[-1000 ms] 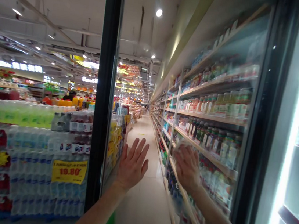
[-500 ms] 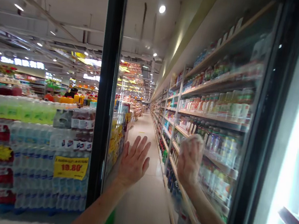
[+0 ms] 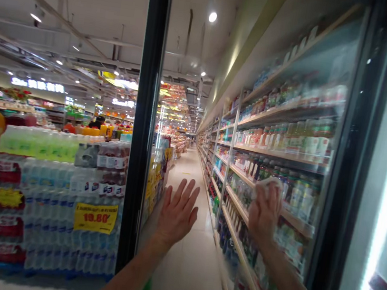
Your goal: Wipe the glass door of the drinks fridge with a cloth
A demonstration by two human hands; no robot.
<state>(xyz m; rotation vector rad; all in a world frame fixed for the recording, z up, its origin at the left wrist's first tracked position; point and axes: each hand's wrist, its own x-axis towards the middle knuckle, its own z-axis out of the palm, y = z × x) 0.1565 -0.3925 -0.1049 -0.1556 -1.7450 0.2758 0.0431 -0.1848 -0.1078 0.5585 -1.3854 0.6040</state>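
A glass door (image 3: 215, 119) in a black frame (image 3: 145, 109) stands in front of me. My left hand (image 3: 177, 212) lies flat against the pane near the frame's left upright, fingers spread, holding nothing. To the right, my right hand (image 3: 264, 210) presses a white cloth (image 3: 275, 181) to the glass. Its fingers bend over the cloth, which shows above and beside them. Through the pane, shelves of bottled drinks (image 3: 284, 138) run away behind the right hand. Part of the cloth is hidden by that hand.
Stacked packs of bottled water (image 3: 54, 212) stand on the left, with a yellow price sign (image 3: 95, 217) on them. A bright light strip (image 3: 386, 191) edges the open cooler at the right. A pale aisle floor (image 3: 192, 255) stretches ahead beyond the glass.
My right hand has slid the cloth to the right across the glass. The left hand keeps its place on the pane. The whole view has shifted slightly to the right.
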